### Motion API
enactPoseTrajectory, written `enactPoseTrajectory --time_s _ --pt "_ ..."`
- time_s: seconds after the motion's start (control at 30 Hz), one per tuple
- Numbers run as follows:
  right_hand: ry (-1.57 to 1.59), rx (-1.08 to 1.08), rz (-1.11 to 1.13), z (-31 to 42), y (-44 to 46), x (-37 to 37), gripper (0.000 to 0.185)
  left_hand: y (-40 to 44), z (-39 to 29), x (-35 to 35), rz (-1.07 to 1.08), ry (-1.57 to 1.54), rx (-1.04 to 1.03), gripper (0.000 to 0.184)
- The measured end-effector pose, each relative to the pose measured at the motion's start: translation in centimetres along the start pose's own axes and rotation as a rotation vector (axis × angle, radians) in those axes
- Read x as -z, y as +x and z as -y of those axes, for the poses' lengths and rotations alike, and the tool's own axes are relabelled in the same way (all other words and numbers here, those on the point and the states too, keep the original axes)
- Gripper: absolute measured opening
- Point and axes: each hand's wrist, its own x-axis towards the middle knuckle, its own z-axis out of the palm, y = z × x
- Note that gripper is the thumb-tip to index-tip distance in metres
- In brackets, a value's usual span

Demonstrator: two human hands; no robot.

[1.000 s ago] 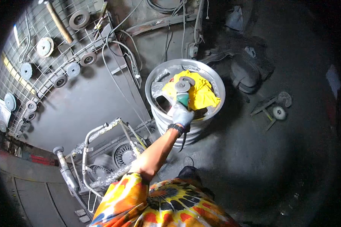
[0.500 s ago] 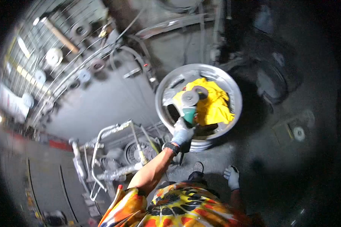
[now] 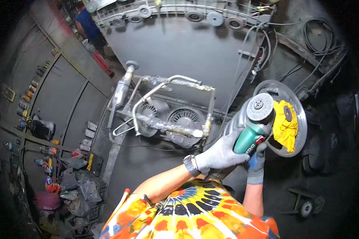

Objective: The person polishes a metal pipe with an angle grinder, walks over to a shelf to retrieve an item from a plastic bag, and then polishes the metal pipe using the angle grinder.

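Observation:
My left hand [image 3: 223,153], in a pale grey glove with a watch at the wrist, is wrapped round the body of a green angle grinder [image 3: 247,139]. A round grey abrasive disc [image 3: 260,107] faces up on the grinder's head. My right hand [image 3: 256,163], gloved too, is closed against the grinder's near right side; part of its grip is hidden. Beyond the grinder, a silver wheel rim [image 3: 301,123] stands with its open face tilted to the right. A yellow cloth [image 3: 285,133] lies in the rim, with a small dark disc [image 3: 287,113] on it.
A metal tube frame [image 3: 173,81] stands left of the rim, with motor-like round housings [image 3: 186,119] behind its bars. A long grey tool [image 3: 121,93] leans there. Discs [image 3: 215,18] hang along the back rack. Cables [image 3: 319,38] coil at upper right. Another person [image 3: 87,26] is at upper left.
The view has swung left. My left hand has lifted the grinder off the cloth and drawn it closer. My right hand has come from low beside my body up to the grinder.

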Motion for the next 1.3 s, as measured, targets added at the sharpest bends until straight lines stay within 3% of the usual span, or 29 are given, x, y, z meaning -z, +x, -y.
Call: enactPoseTrajectory --time_s 0.03,0.13,0.2,0.33,0.37,0.4,0.47,0.53,0.67,0.8,0.87,0.93,1.03,1.13,1.17,1.2,1.3 --pt "0.096 -0.066 0.123 -0.7 0.8 -2.5 0.091 -1.9 0.3 1.2 -0.034 0.034 -0.027 0.084" --pt "0.117 -0.035 0.155 -5.6 1.8 -6.9 0.089 -6.1 1.4 4.5 -0.117 0.057 -0.083 0.080" --pt "0.178 -0.080 0.095 -8.1 1.6 -9.3 0.076 -8.6 1.8 6.7 -0.155 0.085 0.018 0.077" --pt "-0.058 -0.018 0.015 -8.9 1.8 -13.6 0.069 -14.7 4.6 8.9 -0.252 0.038 0.008 0.073" --pt "-0.076 0.001 0.021 -9.9 2.5 -11.8 0.070 -15.5 4.9 9.2 -0.186 -0.033 0.161 0.076" --pt "-0.085 0.002 0.020 -10.1 2.6 -12.3 0.070 -15.8 5.3 9.1 -0.185 -0.041 0.156 0.076" --pt "0.099 -0.039 0.055 -10.1 3.2 -13.7 0.070 -15.6 6.2 8.9 -0.162 -0.185 -0.054 0.081" --pt "-0.016 -0.018 0.095 -10.1 3.7 -14.1 0.074 -15.3 6.4 9.0 -0.186 -0.204 -0.068 0.085" --pt "0.178 -0.081 0.225 -11.6 5.2 -13.8 0.083 -15.1 7.7 9.6 -0.260 -0.089 -0.022 0.082" --pt "0.171 -0.158 0.063 -12.2 6.9 -14.8 0.077 -14.0 8.2 11.6 -0.235 -0.042 0.074 0.082" --pt "-0.162 -0.150 -0.089 -13.3 7.9 -14.6 0.071 -13.1 8.6 13.1 -0.227 0.020 0.154 0.082" --pt "-0.238 -0.051 -0.301 -14.7 9.2 -17.2 0.040 -11.6 9.3 14.6 -0.217 0.089 0.234 0.081" --pt "-0.297 -0.107 -0.425 -18.0 12.5 -14.4 0.042 -9.1 9.1 16.6 -0.132 0.118 0.481 0.084" --pt "-0.215 -0.251 -0.531 -18.8 14.7 -13.2 0.032 -8.0 10.6 18.4 -0.073 0.155 0.424 0.088" --pt "-0.138 -0.288 -0.550 -19.6 15.3 -11.9 0.031 -8.1 10.9 19.0 -0.085 0.134 0.344 0.077" --pt "-0.129 -0.303 -0.556 -20.1 15.7 -11.2 0.031 -8.1 11.0 19.9 -0.083 0.135 0.361 0.077" --pt "0.137 -0.415 -0.617 -20.7 17.0 -10.4 0.027 -8.0 11.8 23.5 -0.084 0.042 0.328 0.036"
